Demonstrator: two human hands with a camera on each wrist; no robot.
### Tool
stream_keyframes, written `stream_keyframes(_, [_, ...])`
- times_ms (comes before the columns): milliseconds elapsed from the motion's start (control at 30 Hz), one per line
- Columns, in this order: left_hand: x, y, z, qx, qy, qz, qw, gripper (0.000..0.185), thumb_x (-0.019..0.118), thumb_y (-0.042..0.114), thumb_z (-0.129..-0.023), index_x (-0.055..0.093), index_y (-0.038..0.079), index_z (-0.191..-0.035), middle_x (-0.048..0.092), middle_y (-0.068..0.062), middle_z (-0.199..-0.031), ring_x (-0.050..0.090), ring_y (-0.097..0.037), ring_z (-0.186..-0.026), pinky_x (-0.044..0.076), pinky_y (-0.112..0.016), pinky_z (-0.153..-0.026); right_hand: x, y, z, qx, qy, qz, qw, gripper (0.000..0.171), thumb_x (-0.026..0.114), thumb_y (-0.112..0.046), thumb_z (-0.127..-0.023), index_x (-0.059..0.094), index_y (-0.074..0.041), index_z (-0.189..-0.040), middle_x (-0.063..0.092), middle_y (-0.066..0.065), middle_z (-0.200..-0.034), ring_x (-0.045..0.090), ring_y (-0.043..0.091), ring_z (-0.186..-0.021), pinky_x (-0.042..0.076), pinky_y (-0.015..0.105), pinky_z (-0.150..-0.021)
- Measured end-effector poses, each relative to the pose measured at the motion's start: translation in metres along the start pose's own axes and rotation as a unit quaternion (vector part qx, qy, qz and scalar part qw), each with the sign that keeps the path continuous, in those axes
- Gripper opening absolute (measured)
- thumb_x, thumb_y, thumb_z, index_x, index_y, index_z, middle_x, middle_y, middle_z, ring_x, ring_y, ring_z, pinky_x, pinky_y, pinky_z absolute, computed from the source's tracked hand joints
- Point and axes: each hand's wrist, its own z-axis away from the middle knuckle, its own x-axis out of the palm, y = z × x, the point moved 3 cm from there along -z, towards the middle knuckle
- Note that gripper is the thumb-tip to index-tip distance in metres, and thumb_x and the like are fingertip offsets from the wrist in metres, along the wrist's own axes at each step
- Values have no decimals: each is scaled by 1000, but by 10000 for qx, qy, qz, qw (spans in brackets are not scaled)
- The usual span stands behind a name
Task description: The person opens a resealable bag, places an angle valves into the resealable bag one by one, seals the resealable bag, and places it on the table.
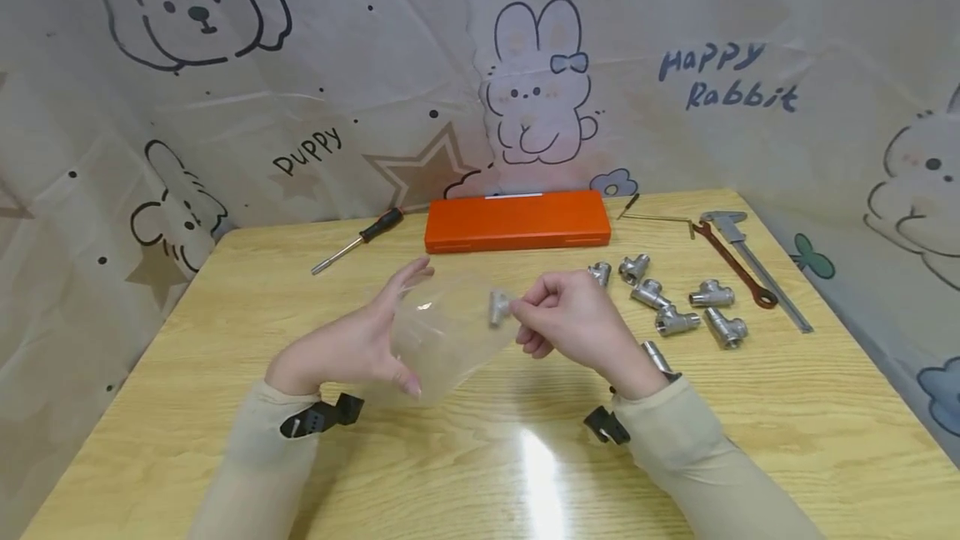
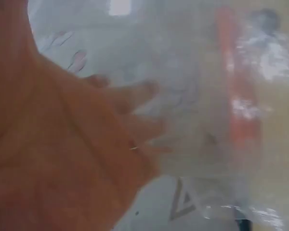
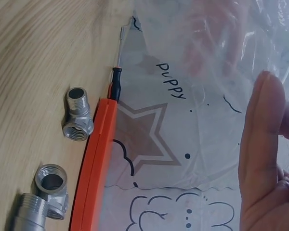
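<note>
A clear plastic bag (image 1: 450, 340) hangs between my two hands above the table. My left hand (image 1: 360, 348) is spread wide at the bag's left end, thumb apart from the fingers. In the left wrist view, the left fingers (image 2: 135, 96) look hazy through the film; whether they are inside the bag or behind it I cannot tell. On the other side, my right hand (image 1: 562, 319) pinches the bag's right edge between thumb and forefinger. A metal tee fitting (image 1: 497, 307) shows blurred through the plastic, close to the right fingertips.
Several metal tee fittings (image 1: 677, 321) lie right of my right hand. An orange case (image 1: 517, 222) stands at the table's back, a screwdriver (image 1: 360, 240) to its left. A hex key (image 1: 660, 218), a red-brown wrench (image 1: 735, 263) and a caliper (image 1: 761, 273) lie at the back right.
</note>
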Motion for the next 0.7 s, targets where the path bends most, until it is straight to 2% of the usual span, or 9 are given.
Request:
stream_keyframes(33, [5, -1, -1, 10, 48, -136, 9999, 147, 93, 49, -53, -6, 17, -158, 10, -8, -163, 13, -34, -147, 15, -58, -117, 0, 1, -1, 34, 30, -18, 10000, 15, 68, -11, -94, 65, 1, -85, 70, 13, -70, 69, 27, -60, 60, 40, -58])
stream_keyframes(100, [14, 1, -2, -9, 277, -415, 9988, 155, 99, 39, -47, -7, 15, -158, 5, -8, -164, 3, -34, -149, 7, -57, -118, -1, 4, -3, 101, 74, -84, 9999, 15, 68, -11, -94, 65, 2, -85, 70, 14, -70, 69, 28, -60, 60, 40, -58])
stream_keyframes(200, [30, 8, -3, -204, 653, -890, 9937, 161, 101, 38, -42, -8, 15, -158, 2, -10, -165, -7, -34, -149, -1, -59, -117, -2, 7, -4, 189, 138, -159, 9996, 15, 68, -10, -94, 65, 2, -84, 69, 15, -70, 69, 28, -59, 60, 41, -57])
stream_keyframes(300, [45, 17, -2, -432, 972, -1358, 9850, 160, 99, 45, -43, -6, 12, -159, 6, -16, -164, -6, -36, -149, 0, -60, -117, -2, 7, -6, 235, 150, -167, 9995, 16, 68, -9, -93, 65, 3, -83, 69, 15, -69, 68, 27, -58, 60, 40, -57])
stream_keyframes(400, [56, 22, -2, -483, 1219, -1784, 9752, 151, 98, 45, -48, 3, 7, -159, 22, -20, -160, 13, -37, -148, 2, -62, -116, -2, 8, -6, 264, 162, -184, 9994, 16, 69, -9, -93, 64, 4, -83, 69, 16, -69, 68, 26, -58, 60, 40, -57])
stream_keyframes(500, [60, 23, -4, -435, 1472, -1952, 9687, 130, 97, 36, -58, 19, 5, -157, 45, -16, -149, 41, -32, -138, 4, -61, -117, -3, 8, -6, 305, 202, -236, 9990, 16, 69, -8, -93, 64, 4, -84, 68, 16, -69, 68, 27, -58, 60, 40, -57])
stream_keyframes(533, [60, 23, -4, -372, 1563, -1934, 9679, 116, 96, 31, -62, 29, 4, -154, 54, -14, -142, 50, -29, -131, 6, -61, -117, -3, 8, -5, 316, 205, -254, 9990, 16, 69, -8, -93, 64, 4, -84, 68, 17, -69, 68, 27, -58, 60, 40, -57])
stream_keyframes(633, [56, 22, -4, -138, 1810, -1798, 9668, 62, 90, 17, -72, 64, 11, -128, 70, -4, -118, 65, -21, -110, 13, -61, -117, -3, 8, -4, 314, 165, -301, 9989, 15, 68, -7, -93, 64, 4, -84, 69, 16, -70, 68, 27, -58, 60, 40, -57])
stream_keyframes(700, [51, 22, -4, 12, 1928, -1685, 9667, 34, 87, 10, -75, 74, 17, -105, 74, 3, -104, 69, -15, -100, 17, -60, -116, -3, 9, -4, 315, 92, -318, 9990, 15, 68, -8, -93, 64, 5, -85, 69, 16, -71, 69, 27, -59, 60, 40, -58])
